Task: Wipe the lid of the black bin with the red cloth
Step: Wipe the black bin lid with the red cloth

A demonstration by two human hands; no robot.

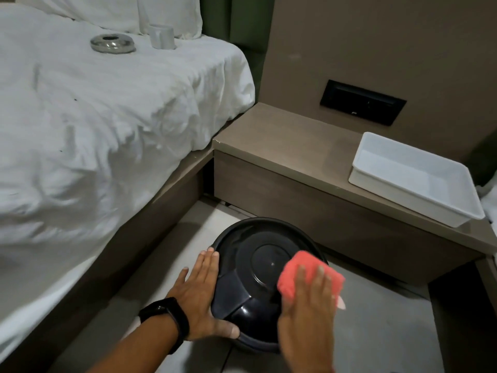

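Grip, right hand (306, 313): palm down, fingers spread flat, pressing the red cloth (309, 275) onto the lid (255, 267) of the black bin (258, 343); the cloth is pinned under the fingers, not closed into a fist. The cloth is folded into a pad and sits on the right part of the lid, overhanging its right rim. Grip, left hand (199, 300): open, released, fingers straight and together, laid against the left side of the lid rim, thumb hooked around the near edge of the bin; a black band (165, 319) is on the wrist. The bin stands on the pale floor (376, 332), between the bed (94, 125) on the left and a low brown worktop (290, 135) behind and to the right. Lid is round, glossy, with a raised central disc and a pedal-type flap section toward the near side. On the worktop: a white rectangular tray (419, 208) at its right end. A black panel (361, 102) is set in the wall above the worktop. On the bed, far end: a shiny metal ring-shaped dish (113, 44) and a white cup (162, 36), near each other, not touching.
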